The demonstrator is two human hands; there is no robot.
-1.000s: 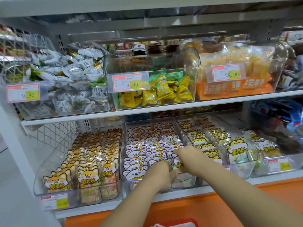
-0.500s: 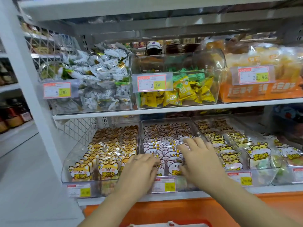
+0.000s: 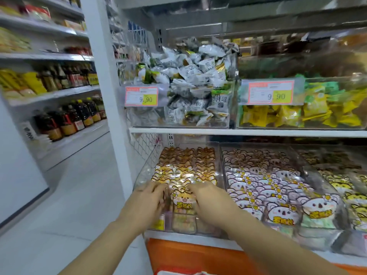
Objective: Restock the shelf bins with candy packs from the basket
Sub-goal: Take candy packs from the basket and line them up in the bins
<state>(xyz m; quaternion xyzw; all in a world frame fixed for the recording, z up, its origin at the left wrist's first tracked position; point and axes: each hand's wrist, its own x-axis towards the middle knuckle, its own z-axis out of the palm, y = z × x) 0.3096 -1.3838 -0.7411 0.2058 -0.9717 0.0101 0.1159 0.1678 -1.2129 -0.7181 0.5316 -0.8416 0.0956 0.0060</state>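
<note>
Both hands are at the leftmost clear bin on the lower shelf, which holds rows of orange fox-face candy packs. My left hand rests on the left side of the front packs and my right hand on the right side, fingers pressed on the wrappers. Whether either hand grips a pack I cannot tell. The neighbouring bin holds white koala-face packs. A red basket rim shows at the bottom edge.
Further right is a bin of yellow packs. The upper shelf carries bins of grey-white wrapped sweets and yellow-green ones with 9.90 price tags. A white post bounds the shelf; an aisle with bottles lies left.
Both hands moved left from the koala-pack bin to the fox-pack bin. The camera turned left, so the aisle and bottle shelves came into view.
</note>
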